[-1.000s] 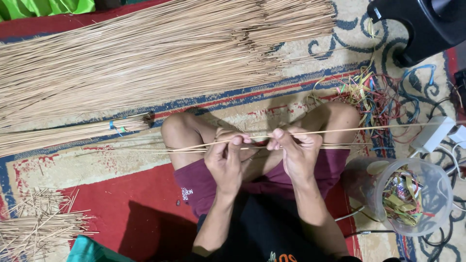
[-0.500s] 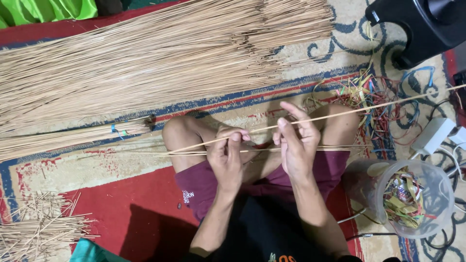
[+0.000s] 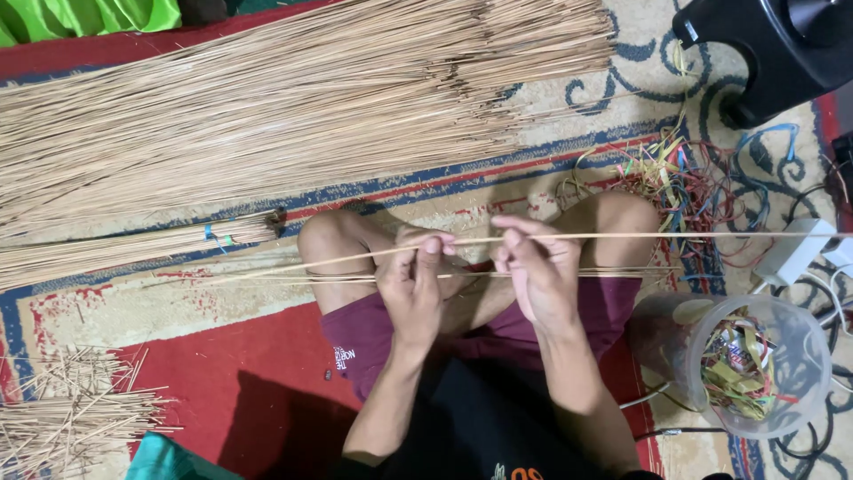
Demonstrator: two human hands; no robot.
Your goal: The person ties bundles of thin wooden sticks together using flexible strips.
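Note:
I sit cross-legged on a patterned rug, both hands raised over my knees. My left hand (image 3: 410, 286) and my right hand (image 3: 537, 268) each pinch the same long thin tan stick (image 3: 675, 236), which runs from left of my knee out to the far right. A few more thin sticks (image 3: 267, 279) lie across my lap under the hands. A huge heap of the same sticks (image 3: 293, 107) covers the rug ahead of me.
A tied bundle of sticks (image 3: 133, 249) lies at the left, short offcuts (image 3: 71, 413) at the lower left. Coloured strips (image 3: 680, 178) are scattered to the right, more in a clear plastic jar (image 3: 755, 364). A black stool (image 3: 764, 44) stands top right, a white power strip (image 3: 800, 249) beside it.
The stick's right end has swung from tilted upward to nearly level. My right fingers have closed from splayed to a pinch on it. My left hand stays put.

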